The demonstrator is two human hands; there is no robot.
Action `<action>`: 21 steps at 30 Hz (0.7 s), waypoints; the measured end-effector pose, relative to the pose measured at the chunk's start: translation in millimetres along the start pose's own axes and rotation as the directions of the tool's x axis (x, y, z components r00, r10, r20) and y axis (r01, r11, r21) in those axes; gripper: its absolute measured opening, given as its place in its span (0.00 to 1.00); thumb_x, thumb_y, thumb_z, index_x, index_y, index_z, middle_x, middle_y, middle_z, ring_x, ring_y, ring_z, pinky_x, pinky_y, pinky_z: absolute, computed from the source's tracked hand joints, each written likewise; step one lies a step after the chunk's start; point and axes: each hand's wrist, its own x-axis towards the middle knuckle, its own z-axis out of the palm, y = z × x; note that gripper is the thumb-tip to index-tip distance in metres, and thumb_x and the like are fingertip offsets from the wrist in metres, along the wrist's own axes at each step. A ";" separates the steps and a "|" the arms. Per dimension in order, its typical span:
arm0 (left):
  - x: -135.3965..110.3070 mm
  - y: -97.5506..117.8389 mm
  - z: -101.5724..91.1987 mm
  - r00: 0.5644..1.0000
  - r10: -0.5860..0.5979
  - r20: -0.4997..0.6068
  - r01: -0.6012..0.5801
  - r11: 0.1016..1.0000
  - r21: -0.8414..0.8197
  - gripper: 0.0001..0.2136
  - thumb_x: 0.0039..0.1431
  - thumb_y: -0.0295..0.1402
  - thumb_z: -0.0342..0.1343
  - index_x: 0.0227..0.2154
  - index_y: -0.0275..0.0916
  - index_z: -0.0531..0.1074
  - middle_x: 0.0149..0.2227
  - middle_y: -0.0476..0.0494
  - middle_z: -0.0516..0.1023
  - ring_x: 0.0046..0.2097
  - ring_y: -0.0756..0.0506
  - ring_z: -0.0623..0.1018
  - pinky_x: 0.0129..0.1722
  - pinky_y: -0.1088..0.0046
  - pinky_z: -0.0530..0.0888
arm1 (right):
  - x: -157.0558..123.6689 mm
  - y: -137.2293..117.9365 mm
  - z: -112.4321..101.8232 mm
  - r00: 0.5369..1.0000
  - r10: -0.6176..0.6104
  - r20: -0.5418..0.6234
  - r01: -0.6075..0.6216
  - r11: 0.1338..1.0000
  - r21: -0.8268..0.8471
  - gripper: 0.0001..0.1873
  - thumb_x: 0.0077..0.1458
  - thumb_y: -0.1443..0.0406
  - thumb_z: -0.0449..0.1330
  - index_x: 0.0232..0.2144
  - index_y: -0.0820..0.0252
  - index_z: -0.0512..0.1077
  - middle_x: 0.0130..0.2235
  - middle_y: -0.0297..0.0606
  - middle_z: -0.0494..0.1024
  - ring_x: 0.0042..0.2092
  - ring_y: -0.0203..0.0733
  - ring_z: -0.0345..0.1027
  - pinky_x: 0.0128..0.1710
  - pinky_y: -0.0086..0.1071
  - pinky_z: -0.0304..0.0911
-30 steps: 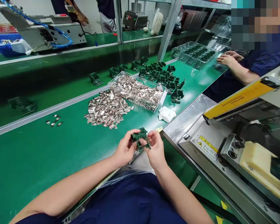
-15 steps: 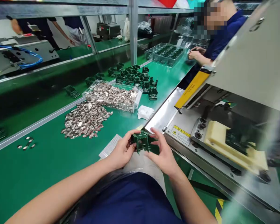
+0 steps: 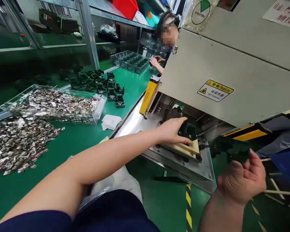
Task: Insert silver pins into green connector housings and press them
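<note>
Reaching with the left hand into the machine, with thumb and fingers spread wide around a dark green plastic frame seated at the cream fixture block. Resting the thumb, apparently, by the block's top; cannot tell any actual grip on the seated frame. Pinching a second green frame in the right hand, with thumb and fingers closed on its lower right part, to the right of the block and apart from it; too blurred for fine detail.

Working beneath a beige machine housing, marked with a HOT SURFACE label and edged at its left by a yellow bar. Further left, on the green bench top, a crumpled white tissue near the machine's edge. Past the tissue, a jumbled heap of green frames; beside it, a clear plastic tray full of small silvery metal pieces. Nearer, outside the tray, a loose metal pile. At the far end, a clear compartment tray of dark green parts, just beside a co-worker's hands.
</note>
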 end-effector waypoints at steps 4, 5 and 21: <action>8.0 -7.1 7.6 0.987 -0.105 -0.121 0.075 0.972 -0.223 0.36 0.42 0.38 0.70 0.55 0.33 0.66 0.51 0.30 0.75 0.53 0.34 0.76 0.53 0.54 0.73 | 16.4 11.9 14.3 0.972 0.069 0.223 -0.071 0.997 0.001 0.40 0.37 0.51 0.74 0.53 0.60 0.72 0.46 0.46 0.76 0.51 0.57 0.70 0.57 0.58 0.60; -2.1 -7.5 2.4 0.978 -0.124 -0.170 0.072 0.956 -0.284 0.35 0.42 0.38 0.70 0.55 0.34 0.66 0.50 0.31 0.75 0.52 0.36 0.76 0.52 0.55 0.74 | 18.8 13.3 21.1 0.954 0.073 0.291 -0.080 0.997 0.012 0.41 0.37 0.52 0.74 0.53 0.60 0.72 0.47 0.46 0.76 0.51 0.54 0.70 0.57 0.56 0.61; -207.6 -68.8 -61.8 0.901 -0.426 -0.081 0.393 0.881 -0.264 0.26 0.43 0.31 0.69 0.49 0.43 0.74 0.66 0.33 0.58 0.54 0.37 0.77 0.55 0.54 0.73 | 54.2 -0.8 61.2 0.609 0.293 0.737 0.082 0.901 -0.426 0.31 0.41 0.54 0.72 0.50 0.53 0.76 0.32 0.36 0.78 0.16 0.26 0.44 0.22 0.33 0.56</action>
